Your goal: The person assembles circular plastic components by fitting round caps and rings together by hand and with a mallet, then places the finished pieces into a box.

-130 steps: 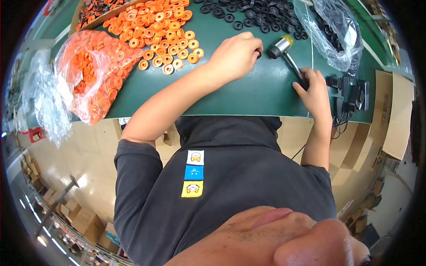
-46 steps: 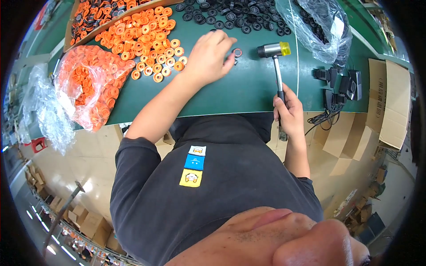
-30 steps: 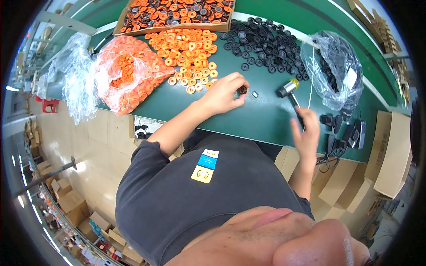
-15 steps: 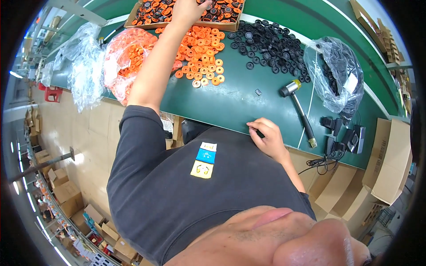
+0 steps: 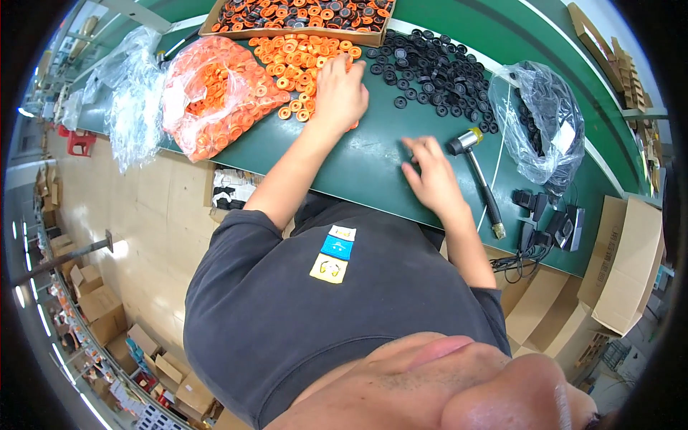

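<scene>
My left hand (image 5: 342,93) rests on the right side of the spread of orange plastic discs (image 5: 294,61), its fingers stretched over several of them. Any disc under the palm is hidden. Over the green tabletop near the front, my right hand (image 5: 433,175) is open, with thumb and fingers apart and nothing visible in them. A heap of black round discs (image 5: 430,75) lies to the right of my left hand. Behind the orange ones stands a cardboard tray (image 5: 301,34) filled with mixed orange and black assembled pieces.
A mallet (image 5: 480,172) with a dark handle lies right of my right hand. Farther right are a clear bag of black parts (image 5: 537,122) and black power adapters (image 5: 566,226) with cables. At left sit a bag of orange discs (image 5: 215,97) and crumpled clear plastic (image 5: 136,100).
My left hand has come back from the cardboard tray to the orange discs. My right hand has moved forward from the table edge, and the small dark piece there is now out of sight.
</scene>
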A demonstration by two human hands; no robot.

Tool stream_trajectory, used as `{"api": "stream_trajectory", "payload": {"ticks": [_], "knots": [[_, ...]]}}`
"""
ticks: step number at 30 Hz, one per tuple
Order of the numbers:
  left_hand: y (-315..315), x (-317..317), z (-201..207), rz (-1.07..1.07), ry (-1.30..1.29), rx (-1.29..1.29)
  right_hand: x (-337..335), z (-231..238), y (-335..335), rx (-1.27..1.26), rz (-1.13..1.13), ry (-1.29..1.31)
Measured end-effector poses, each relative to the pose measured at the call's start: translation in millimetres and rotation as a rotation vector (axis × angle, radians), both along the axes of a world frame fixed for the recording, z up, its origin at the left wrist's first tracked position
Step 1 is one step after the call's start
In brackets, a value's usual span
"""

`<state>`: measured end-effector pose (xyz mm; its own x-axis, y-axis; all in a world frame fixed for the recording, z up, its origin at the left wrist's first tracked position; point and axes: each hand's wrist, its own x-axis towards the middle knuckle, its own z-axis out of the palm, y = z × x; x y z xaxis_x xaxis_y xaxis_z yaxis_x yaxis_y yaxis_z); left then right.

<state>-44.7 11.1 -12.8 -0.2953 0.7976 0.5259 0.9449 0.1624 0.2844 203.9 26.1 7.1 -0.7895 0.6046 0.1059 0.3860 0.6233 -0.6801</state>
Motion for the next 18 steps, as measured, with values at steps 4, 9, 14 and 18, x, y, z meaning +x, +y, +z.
{"api": "stream_trajectory", "payload": {"ticks": [4, 9, 14, 18], "knots": [[9.0, -29.0, -5.7, 0.06, 0.067, -0.059, -40.4, -2.5, 32.6, 0.12, -0.043, -0.059], [1.8, -33.8, 3.5, -0.032, -0.004, -0.141, -58.1, -28.3, 47.5, 0.237, -0.084, 0.063], [1.7, -12.2, 24.9, -0.077, -0.118, -0.001, -51.6, -33.9, 48.8, 0.136, -0.108, 0.115], [18.6, 19.1, 15.2, -0.299, -0.655, 0.057, -56.2, -29.9, 48.1, 0.131, -0.146, 0.157]]}}
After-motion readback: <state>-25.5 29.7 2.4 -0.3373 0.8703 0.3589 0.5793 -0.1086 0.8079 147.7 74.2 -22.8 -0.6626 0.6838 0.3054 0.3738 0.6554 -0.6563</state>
